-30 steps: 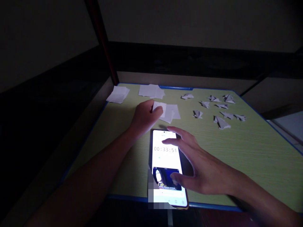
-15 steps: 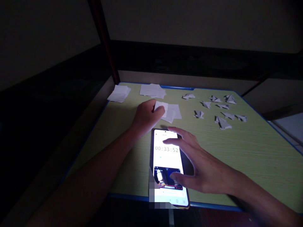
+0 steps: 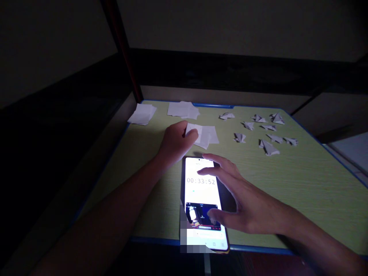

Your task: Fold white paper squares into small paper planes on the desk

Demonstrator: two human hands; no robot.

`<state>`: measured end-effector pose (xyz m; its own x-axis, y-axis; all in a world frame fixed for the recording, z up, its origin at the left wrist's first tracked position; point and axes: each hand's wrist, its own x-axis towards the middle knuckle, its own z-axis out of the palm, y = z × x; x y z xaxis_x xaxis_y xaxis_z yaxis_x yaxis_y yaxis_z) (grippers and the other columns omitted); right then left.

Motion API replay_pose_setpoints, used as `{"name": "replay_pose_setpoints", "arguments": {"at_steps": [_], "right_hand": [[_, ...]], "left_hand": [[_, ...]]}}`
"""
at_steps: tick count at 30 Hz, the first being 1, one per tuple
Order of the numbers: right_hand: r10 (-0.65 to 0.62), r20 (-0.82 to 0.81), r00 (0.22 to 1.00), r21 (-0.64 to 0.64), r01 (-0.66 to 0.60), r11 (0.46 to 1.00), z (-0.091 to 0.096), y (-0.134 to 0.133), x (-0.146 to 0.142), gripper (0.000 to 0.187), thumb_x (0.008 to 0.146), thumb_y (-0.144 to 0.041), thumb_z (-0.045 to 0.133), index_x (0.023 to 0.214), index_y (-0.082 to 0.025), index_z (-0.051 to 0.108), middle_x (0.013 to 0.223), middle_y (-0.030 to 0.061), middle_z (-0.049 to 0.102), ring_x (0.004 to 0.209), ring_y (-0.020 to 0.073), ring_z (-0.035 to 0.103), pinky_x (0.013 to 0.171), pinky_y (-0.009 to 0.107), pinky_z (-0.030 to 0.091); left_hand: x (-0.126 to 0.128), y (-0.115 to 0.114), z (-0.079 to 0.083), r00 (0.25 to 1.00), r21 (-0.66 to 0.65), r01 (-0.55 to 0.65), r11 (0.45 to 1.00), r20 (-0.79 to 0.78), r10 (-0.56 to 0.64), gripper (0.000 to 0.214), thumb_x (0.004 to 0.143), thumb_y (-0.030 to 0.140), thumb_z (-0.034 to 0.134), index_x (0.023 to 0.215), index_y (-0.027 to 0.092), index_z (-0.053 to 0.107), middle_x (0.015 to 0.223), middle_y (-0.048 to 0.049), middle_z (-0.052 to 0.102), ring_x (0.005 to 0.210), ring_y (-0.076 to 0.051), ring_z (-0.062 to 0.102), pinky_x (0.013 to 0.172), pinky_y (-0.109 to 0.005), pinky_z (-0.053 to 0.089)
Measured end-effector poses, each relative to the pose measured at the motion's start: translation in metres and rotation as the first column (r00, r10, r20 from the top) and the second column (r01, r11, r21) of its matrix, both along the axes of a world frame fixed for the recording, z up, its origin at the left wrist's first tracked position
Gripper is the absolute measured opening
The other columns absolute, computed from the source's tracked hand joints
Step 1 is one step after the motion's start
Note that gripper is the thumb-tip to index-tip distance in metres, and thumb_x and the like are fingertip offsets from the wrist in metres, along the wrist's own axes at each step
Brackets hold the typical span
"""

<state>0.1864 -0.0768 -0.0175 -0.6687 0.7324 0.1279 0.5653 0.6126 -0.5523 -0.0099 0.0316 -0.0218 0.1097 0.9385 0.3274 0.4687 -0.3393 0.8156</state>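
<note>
My left hand (image 3: 178, 141) is closed around a small white sheet of paper (image 3: 197, 128), with the thumb pressed on top. Other white paper sheets (image 3: 212, 136) lie right beside and partly behind it. Below, a lit smartphone (image 3: 200, 195) rests near the table's front edge, showing the digits 00:33:52 and a small video window. Over its right side hovers my right hand (image 3: 238, 195), fingers spread and holding nothing. Its thumb and fingertips overlap the screen; whether they touch it I cannot tell.
Several folded paper pieces (image 3: 268, 147) are scattered over the right half of the green table (image 3: 301, 184). Two loose paper stacks stand at the back: one at the far left corner (image 3: 143, 114), another near the middle (image 3: 182, 109). A blue edge borders the table; surroundings are dark.
The view has shifted slightly, so things sit a little further left. Both hands keep the same pose, and the digits on the phone are unchanged.
</note>
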Motion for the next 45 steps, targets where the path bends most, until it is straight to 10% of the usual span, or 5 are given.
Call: {"name": "replay_pose_setpoints", "arguments": {"at_steps": [45], "right_hand": [[-0.003, -0.003, 1.000, -0.005, 0.003, 1.000, -0.0007, -0.0010, -0.0010, 0.066, 0.080, -0.032, 0.073, 0.137, -0.028, 0.040, 0.160, 0.0109, 0.028, 0.147, 0.0334, 0.029, 0.112, 0.054, 0.038]], "left_hand": [[-0.0013, 0.0000, -0.0011, 1.000, -0.009, 0.012, 1.000, -0.019, -0.013, 0.026, 0.079, 0.021, 0.055, 0.058, 0.021, 0.039, 0.052, 0.0044, 0.040, 0.050, -0.011, 0.034, 0.049, -0.029, 0.023]]}}
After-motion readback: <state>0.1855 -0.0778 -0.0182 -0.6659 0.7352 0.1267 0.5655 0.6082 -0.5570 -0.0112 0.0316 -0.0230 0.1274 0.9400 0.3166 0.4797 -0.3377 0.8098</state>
